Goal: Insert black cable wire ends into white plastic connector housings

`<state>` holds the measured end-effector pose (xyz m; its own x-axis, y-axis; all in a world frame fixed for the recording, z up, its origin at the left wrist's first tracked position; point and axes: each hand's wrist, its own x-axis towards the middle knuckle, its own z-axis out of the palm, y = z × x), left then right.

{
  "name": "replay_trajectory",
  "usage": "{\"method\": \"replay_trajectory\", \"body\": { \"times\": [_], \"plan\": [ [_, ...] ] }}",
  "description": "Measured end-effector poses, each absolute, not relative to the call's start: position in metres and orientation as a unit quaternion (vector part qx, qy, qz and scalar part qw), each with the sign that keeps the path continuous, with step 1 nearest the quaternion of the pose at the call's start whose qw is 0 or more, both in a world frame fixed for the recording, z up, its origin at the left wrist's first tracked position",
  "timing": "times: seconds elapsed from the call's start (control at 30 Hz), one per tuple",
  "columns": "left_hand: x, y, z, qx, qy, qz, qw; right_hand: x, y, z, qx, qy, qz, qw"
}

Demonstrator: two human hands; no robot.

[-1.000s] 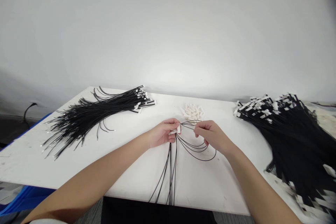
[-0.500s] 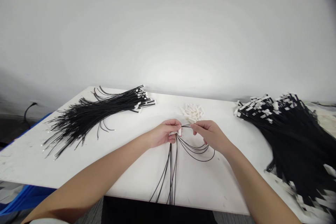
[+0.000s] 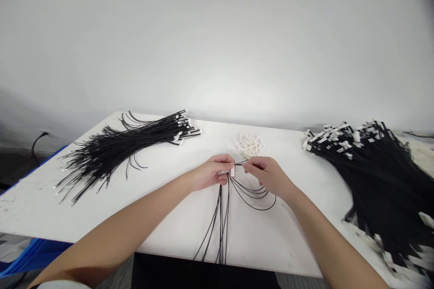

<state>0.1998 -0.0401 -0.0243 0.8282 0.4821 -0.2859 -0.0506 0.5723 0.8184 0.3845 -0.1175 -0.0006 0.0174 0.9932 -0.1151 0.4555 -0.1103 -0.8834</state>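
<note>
My left hand (image 3: 212, 173) is closed in a pinch on a small white connector (image 3: 232, 171) above the middle of the white table (image 3: 169, 216). Several thin black wires (image 3: 220, 226) run from it down over the table's front edge. My right hand (image 3: 266, 174) is closed on the looped wire ends (image 3: 252, 192) and holds them right at the connector. The fingertips of both hands nearly touch.
A fanned bundle of black wires (image 3: 118, 149) with white ends lies at the back left. A small heap of white connectors (image 3: 249, 143) sits just behind my hands. A large pile of black wires with white connectors (image 3: 376, 176) covers the right side. A blue object (image 3: 30, 257) shows below the table's left edge.
My right hand has moved left toward the connector, drawing the wire loop tighter and smaller. My left hand has stayed in place.
</note>
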Motion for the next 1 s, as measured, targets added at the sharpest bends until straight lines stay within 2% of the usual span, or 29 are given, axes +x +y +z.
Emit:
{"method": "replay_trajectory", "body": {
  "times": [0.2,0.3,0.37,0.47,0.57,0.73,1.0],
  "plan": [
    [0.199,-0.041,-0.024,0.428,0.249,0.159,0.854,0.382,-0.118,-0.001,-0.620,-0.586,0.393,0.342],
    [0.200,-0.041,-0.022,0.416,0.252,0.160,0.859,0.381,-0.119,-0.004,-0.623,-0.618,0.340,0.337],
    [0.200,-0.041,-0.021,0.405,0.258,0.167,0.861,0.381,-0.120,-0.006,-0.631,-0.653,0.227,0.352],
    [0.201,-0.039,-0.022,0.384,0.266,0.179,0.866,0.381,-0.121,-0.008,-0.592,-0.702,-0.029,0.395],
    [0.202,-0.037,-0.024,0.366,0.271,0.184,0.871,0.379,-0.124,-0.007,-0.465,-0.793,-0.171,0.355],
    [0.202,-0.036,-0.027,0.363,0.276,0.187,0.870,0.364,-0.128,-0.012,-0.361,-0.873,-0.200,0.260],
    [0.201,-0.036,-0.026,0.366,0.282,0.186,0.867,0.359,-0.120,-0.023,-0.365,-0.861,-0.221,0.278]
  ]
}}
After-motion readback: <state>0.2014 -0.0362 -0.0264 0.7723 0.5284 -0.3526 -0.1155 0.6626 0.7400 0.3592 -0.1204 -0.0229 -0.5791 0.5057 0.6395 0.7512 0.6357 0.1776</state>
